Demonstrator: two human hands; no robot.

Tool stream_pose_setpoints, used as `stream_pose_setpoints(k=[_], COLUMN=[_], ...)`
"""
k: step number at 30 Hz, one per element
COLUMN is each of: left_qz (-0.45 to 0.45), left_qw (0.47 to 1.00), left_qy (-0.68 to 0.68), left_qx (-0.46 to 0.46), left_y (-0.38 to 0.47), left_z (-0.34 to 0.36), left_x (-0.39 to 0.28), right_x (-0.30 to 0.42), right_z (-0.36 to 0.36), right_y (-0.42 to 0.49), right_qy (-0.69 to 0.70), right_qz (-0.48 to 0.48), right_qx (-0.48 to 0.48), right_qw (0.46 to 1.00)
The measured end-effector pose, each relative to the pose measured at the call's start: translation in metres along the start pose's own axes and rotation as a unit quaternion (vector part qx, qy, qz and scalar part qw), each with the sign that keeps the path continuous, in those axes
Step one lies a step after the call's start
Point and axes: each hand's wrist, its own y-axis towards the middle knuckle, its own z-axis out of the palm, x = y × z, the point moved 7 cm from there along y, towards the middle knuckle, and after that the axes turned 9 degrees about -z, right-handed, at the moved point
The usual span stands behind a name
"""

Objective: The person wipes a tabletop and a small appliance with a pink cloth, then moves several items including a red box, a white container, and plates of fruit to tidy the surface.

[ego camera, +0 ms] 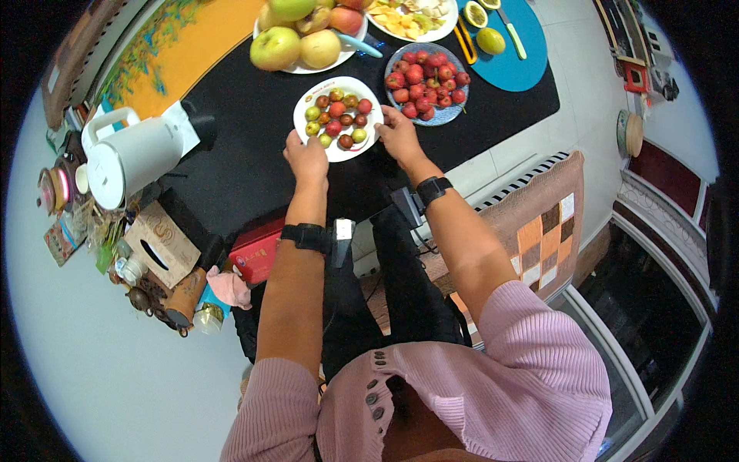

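Both my hands grip a white plate (300,110) of small round fruits, jujubes (337,109) by their look, in green, red and brown. My left hand (308,157) holds its lower left rim, thumb on top. My right hand (398,136) holds its right rim. Just right of this plate, a blue-patterned plate (441,119) bears a heap of small red fruits (414,74). Behind, apples (276,48) and other fruits fill a white plate (312,68) with a light-blue handle (361,45) over its edge. Another white plate (444,26) carries cut fruit pieces (394,20).
A blue cutting board (522,75) at the back right bears a yellow-green fruit (491,41), cut halves (476,14) and a green-handled knife (515,40). Orange-handled scissors or tongs (465,43) lie beside it. Leftward stand a white kettle (135,156), a tissue box (163,244) and a red box (257,251).
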Motion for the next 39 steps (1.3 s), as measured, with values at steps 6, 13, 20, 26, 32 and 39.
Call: stream_pose_setpoints(k=[6, 13, 20, 26, 32, 39], left_qz=[0.039, -0.026, -0.042, -0.073, -0.046, -0.012], left_qw=[0.996, 1.0, 0.998, 0.995, 0.994, 0.994], left_qy=[0.019, -0.008, 0.03, 0.048, 0.076, 0.036], left_qx=[-0.072, 0.002, 0.026, 0.037, 0.06, 0.104], left_y=[0.001, 0.001, -0.016, -0.019, -0.024, -0.058], left_z=[-0.01, -0.011, 0.0, 0.007, 0.023, 0.108], left_x=[-0.008, -0.013, -0.018, -0.019, -0.025, -0.046], right_x=[0.005, -0.004, -0.002, 0.0, 0.003, 0.014], right_z=[-0.002, -0.045, -0.081, -0.091, -0.121, -0.225], right_y=[-0.01, -0.044, -0.027, -0.021, -0.038, -0.039], right_qy=[0.041, 0.248, 0.326, 0.297, 0.327, 0.264], right_qz=[0.014, 0.193, 0.146, 0.124, 0.103, 0.105], right_qx=[-0.047, -0.268, -0.28, -0.264, -0.292, -0.302], right_qw=[0.998, 0.91, 0.891, 0.909, 0.893, 0.91])
